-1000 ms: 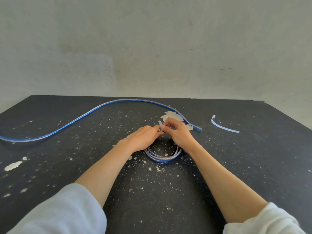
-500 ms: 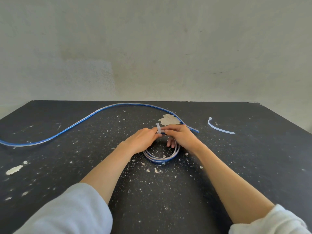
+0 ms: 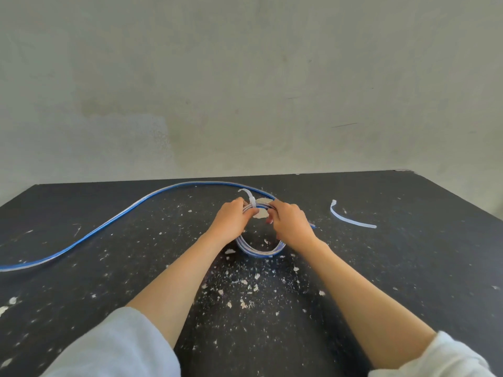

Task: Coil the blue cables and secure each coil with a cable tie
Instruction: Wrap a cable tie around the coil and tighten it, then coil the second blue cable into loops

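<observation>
The table is matt black, freckled all over with white and cream flakes that lie thickest toward the middle of its near edge. A larger cream patch shows toward the middle of the far edge. The loose cable running in from the left edge is bright blue with a pale, silvery stripe along its length. The coiled cable shows the same blue, banded with silver-white. The cable tie arching over it is white, perhaps slightly translucent. A second cable tie, toward the right edge, is the same milky white. The left sleeve and right sleeve are pale grey-white. The wall is mottled grey-beige, with a darker blotchy stain at its left.
</observation>
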Motion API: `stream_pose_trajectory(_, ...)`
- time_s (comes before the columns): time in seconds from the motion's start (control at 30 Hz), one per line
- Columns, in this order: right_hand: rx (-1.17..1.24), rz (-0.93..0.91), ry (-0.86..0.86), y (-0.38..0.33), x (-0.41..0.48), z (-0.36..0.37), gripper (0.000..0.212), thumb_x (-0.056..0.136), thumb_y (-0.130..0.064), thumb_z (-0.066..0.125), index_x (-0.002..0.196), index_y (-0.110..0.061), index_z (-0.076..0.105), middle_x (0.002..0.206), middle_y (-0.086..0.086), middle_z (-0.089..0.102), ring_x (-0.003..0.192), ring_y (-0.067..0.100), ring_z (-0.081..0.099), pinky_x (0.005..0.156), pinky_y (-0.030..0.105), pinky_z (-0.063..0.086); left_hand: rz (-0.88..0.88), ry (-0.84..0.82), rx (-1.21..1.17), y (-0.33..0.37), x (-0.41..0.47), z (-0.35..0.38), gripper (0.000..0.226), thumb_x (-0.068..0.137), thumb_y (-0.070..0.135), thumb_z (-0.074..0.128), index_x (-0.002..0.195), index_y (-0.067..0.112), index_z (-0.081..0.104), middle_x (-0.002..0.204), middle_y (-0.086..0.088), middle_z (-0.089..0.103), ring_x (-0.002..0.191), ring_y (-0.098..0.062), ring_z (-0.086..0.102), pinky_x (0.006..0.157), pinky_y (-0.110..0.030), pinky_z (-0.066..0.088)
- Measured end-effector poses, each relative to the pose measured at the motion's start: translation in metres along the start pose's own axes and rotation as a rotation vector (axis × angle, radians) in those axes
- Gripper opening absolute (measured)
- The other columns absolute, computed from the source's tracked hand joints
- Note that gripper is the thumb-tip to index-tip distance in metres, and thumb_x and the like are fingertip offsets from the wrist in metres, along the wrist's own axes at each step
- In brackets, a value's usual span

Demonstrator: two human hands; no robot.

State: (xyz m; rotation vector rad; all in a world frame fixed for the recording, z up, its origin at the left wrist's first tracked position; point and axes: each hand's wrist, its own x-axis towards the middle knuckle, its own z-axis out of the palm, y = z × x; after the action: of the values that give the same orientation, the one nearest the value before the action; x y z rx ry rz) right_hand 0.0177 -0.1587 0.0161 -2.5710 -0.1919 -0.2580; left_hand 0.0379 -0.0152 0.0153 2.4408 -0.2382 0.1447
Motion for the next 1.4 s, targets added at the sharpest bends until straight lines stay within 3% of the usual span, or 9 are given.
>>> stream_pose_trajectory(0.1, 0.073, 0.128, 0.1, 0.02, 0.032, -0.007, 0.026, 0.098, -0.018, 0.036, 0.11, -0.005, 0.055, 0.103, 0.02, 0.065, 0.086, 0.037, 0.059, 0.072, 0.04, 0.047, -0.07, 0.005, -0.371, 0.008, 0.031, 0.004, 0.037, 0.098, 0.038, 0.037, 0.107, 0.009, 0.056, 0.078, -0.001, 0.066, 0.065, -0.013, 0.058, 0.065, -0.028, 0.046)
stream_pose_trajectory(0.17, 0.098, 0.237, 0.167, 0.037, 0.057, -0.012, 0.026, 0.098, -0.017, 0.035, 0.109, -0.004, 0.054, 0.104, 0.023, 0.063, 0.079, 0.033, 0.053, 0.067, 0.035, 0.039, -0.107, 0.048, -0.463, 0.006, 0.052, 0.011, 0.04, 0.1, 0.035, 0.028, 0.112, 0.01, 0.056, 0.098, -0.007, 0.068, 0.09, -0.021, 0.063, 0.079, -0.032, 0.049)
stream_pose_trajectory(0.37, -0.006, 0.489, 0.205, 0.08, 0.111, -0.007, 0.021, 0.095, -0.007, 0.037, 0.108, 0.0, 0.052, 0.105, 0.02, 0.06, 0.077, 0.029, 0.046, 0.065, 0.035, 0.036, 0.206, -0.046, 0.318, -0.036, 0.105, 0.041, 0.045, 0.099, 0.021, 0.036, 0.143, 0.022, 0.032, 0.149, 0.003, 0.034, 0.138, -0.015, 0.026, 0.11, -0.039, 0.025)
stream_pose_trajectory(0.57, -0.049, 0.451, 0.232, 0.091, 0.133, 0.003, 0.023, 0.092, -0.003, 0.045, 0.107, 0.002, 0.062, 0.124, 0.019, 0.044, 0.109, 0.035, 0.047, 0.078, 0.034, 0.038, 0.361, 0.033, 0.292, -0.052, 0.117, 0.03, 0.023, 0.096, 0.021, 0.045, 0.114, 0.021, 0.058, 0.12, 0.004, 0.055, 0.113, -0.014, 0.048, 0.094, -0.029, 0.038)
stream_pose_trajectory(0.7, 0.011, 0.451, 0.264, 0.093, 0.131, 0.0, 0.027, 0.093, -0.008, 0.048, 0.116, -0.003, 0.061, 0.117, 0.018, 0.06, 0.106, 0.033, 0.055, 0.085, 0.037, 0.045, 0.372, -0.062, 0.214, -0.062, 0.104, 0.014, 0.012, 0.094, 0.021, 0.049, 0.1, 0.021, 0.058, 0.11, 0.008, 0.053, 0.099, -0.008, 0.051, 0.083, -0.023, 0.041)
stream_pose_trajectory(0.83, 0.174, 0.494, 0.317, 0.082, 0.122, -0.004, 0.022, 0.096, -0.013, 0.04, 0.117, -0.013, 0.05, 0.101, 0.012, 0.06, 0.086, 0.028, 0.056, 0.067, 0.035, 0.043, 0.401, -0.043, 0.304, -0.07, 0.085, 0.004, 0.015, 0.095, 0.025, 0.046, 0.104, 0.022, 0.058, 0.109, 0.01, 0.055, 0.099, -0.007, 0.052, 0.089, -0.025, 0.041)
stream_pose_trajectory(1.03, 0.52, 0.127, 0.607, 0.058, 0.093, -0.017, 0.008, 0.096, -0.01, 0.044, 0.103, -0.011, 0.047, 0.07, -0.001, 0.051, 0.056, 0.014, 0.043, 0.054, 0.029, 0.036, 0.349, 0.13, 0.489, -0.072, 0.063, -0.006, 0.02, 0.097, 0.028, 0.041, 0.106, 0.025, 0.058, 0.104, 0.008, 0.059, 0.097, -0.012, 0.056, 0.096, -0.03, 0.034)
stream_pose_trajectory(1.17, 0.249, -0.142, 0.442, 0.043, 0.082, -0.011, 0.005, 0.093, -0.01, 0.049, 0.097, -0.01, 0.046, 0.084, 0.0, 0.053, 0.071, 0.017, 0.047, 0.062, 0.027, 0.037, 0.273, 0.145, 0.573, -0.073, 0.056, -0.012, 0.022, 0.099, 0.029, 0.037, 0.11, 0.026, 0.056, 0.106, 0.005, 0.058, 0.093, -0.011, 0.054, 0.082, -0.026, 0.042)
stream_pose_trajectory(1.4, 0.048, -0.307, 0.157, 0.027, 0.092, 0.009, 0.014, 0.093, -0.008, 0.047, 0.105, -0.008, 0.053, 0.106, 0.008, 0.063, 0.096, 0.023, 0.055, 0.075, 0.026, 0.042, 0.179, 0.16, 0.623, -0.088, 0.057, -0.022, 0.024, 0.098, 0.03, 0.039, 0.113, 0.025, 0.057, 0.108, 0.004, 0.058, 0.096, -0.013, 0.055, 0.079, -0.026, 0.042)
